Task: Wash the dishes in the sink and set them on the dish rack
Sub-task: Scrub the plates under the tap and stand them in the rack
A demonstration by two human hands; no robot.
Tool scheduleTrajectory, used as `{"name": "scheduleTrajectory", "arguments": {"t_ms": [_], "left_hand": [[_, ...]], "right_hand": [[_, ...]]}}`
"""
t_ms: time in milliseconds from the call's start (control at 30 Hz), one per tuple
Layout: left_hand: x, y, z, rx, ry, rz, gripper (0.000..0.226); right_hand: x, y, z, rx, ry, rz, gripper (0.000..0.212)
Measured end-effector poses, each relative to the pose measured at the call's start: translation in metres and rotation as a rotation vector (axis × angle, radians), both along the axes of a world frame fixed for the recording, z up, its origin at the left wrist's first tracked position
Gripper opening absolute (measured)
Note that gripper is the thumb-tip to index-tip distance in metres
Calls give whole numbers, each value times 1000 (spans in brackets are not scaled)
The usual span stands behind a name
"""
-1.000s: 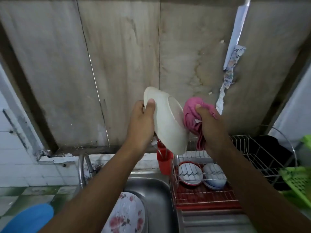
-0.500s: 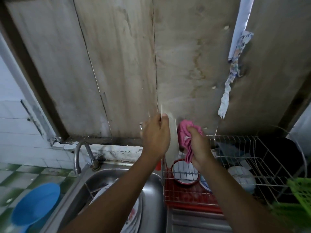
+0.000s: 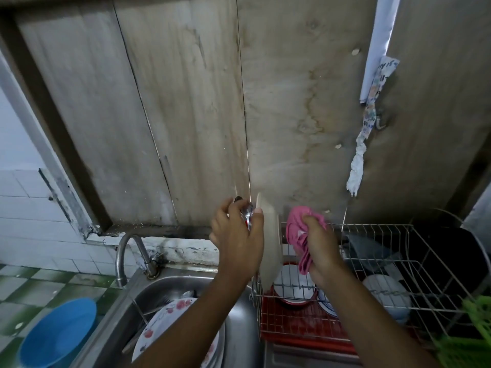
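Observation:
My left hand (image 3: 239,240) holds a cream plate (image 3: 269,251) on edge at the left end of the wire dish rack (image 3: 403,264); the thumb lies on its rim. Something shiny shows between the fingers. My right hand (image 3: 320,251) grips a bunched pink cloth (image 3: 299,235) just right of the plate, above the rack. In the steel sink (image 3: 239,328) below lies a white plate with red flowers (image 3: 172,325) on other dishes. Bowls (image 3: 292,285) sit upside down in the rack's lower tier.
A curved tap (image 3: 127,251) stands at the sink's back left. A blue basin (image 3: 57,333) sits on the green checked counter at left. A red tray (image 3: 297,328) lies under the rack. A green basket (image 3: 473,338) is at far right. A wooden panel (image 3: 186,102) rises close behind.
Both hands have dropped from chest height towards the rack. The plate has turned from face-on to edge-on and now stands at the rack's left end. The view has tilted down.

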State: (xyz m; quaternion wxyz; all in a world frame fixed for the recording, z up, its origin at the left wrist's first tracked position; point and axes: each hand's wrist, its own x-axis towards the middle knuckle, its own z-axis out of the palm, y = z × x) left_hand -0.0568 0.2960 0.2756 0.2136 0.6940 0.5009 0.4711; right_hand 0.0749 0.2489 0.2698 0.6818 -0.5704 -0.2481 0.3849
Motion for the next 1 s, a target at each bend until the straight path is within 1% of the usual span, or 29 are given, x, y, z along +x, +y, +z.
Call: {"name": "scheduleTrajectory", "arguments": {"t_ms": [67, 133, 200, 267, 333, 400, 433, 467, 500, 533, 600, 667, 733, 767, 833, 867, 900, 933, 1000], "left_hand": [[-9, -6, 18, 114, -85, -79, 36], [-22, -18, 37, 213, -136, -270, 34], [-37, -27, 50, 327, -73, -452, 36], [-53, -24, 54, 450, -12, -533, 41], [-71, -14, 51, 541, -6, -493, 41], [-95, 1, 48, 643, 2, -365, 33], [-110, 9, 45, 650, -7, -293, 29], [-118, 12, 41, 602, -28, -237, 29], [-141, 19, 34, 515, -51, -180, 33], [-140, 17, 30, 441, -59, -170, 35], [-164, 22, 14, 330, 7, -183, 28], [-190, 29, 1, 175, 33, -258, 27], [-211, 40, -14, -34, -38, -332, 29], [-218, 44, -23, -107, -64, -319, 32], [-224, 47, -42, -153, -38, -271, 34], [-225, 49, -55, -153, -1, -275, 29], [-223, 51, -62, -157, 43, -291, 21], [-225, 54, -83, -186, 74, -328, 15], [-226, 52, -97, -238, 60, -390, 14]], "right_hand": [[0, -1, 22, 90, 83, 9, 25], [-7, -2, 47, 168, 210, 58, 30], [-23, 0, 72, 205, 320, 163, 37], [-50, 4, 92, 181, 397, 275, 46], [-78, 11, 100, 142, 466, 342, 52], [-111, 18, 97, 123, 514, 365, 49], [-131, 24, 93, 110, 530, 383, 45], [-143, 27, 88, 110, 556, 397, 40], [-169, 38, 80, 90, 571, 430, 36], [-169, 40, 72, 87, 587, 441, 36], [-189, 56, 54, 38, 600, 456, 37], [-206, 69, 34, -26, 634, 448, 39], [-220, 83, 6, -102, 661, 425, 39], [-226, 88, -7, -134, 662, 422, 38], [-235, 88, -32, -161, 661, 416, 33], [-240, 88, -46, -169, 658, 403, 30], [-241, 90, -55, -169, 645, 391, 28], [-246, 91, -74, -191, 655, 355, 24], [-242, 87, -93, -216, 626, 317, 23]]}}
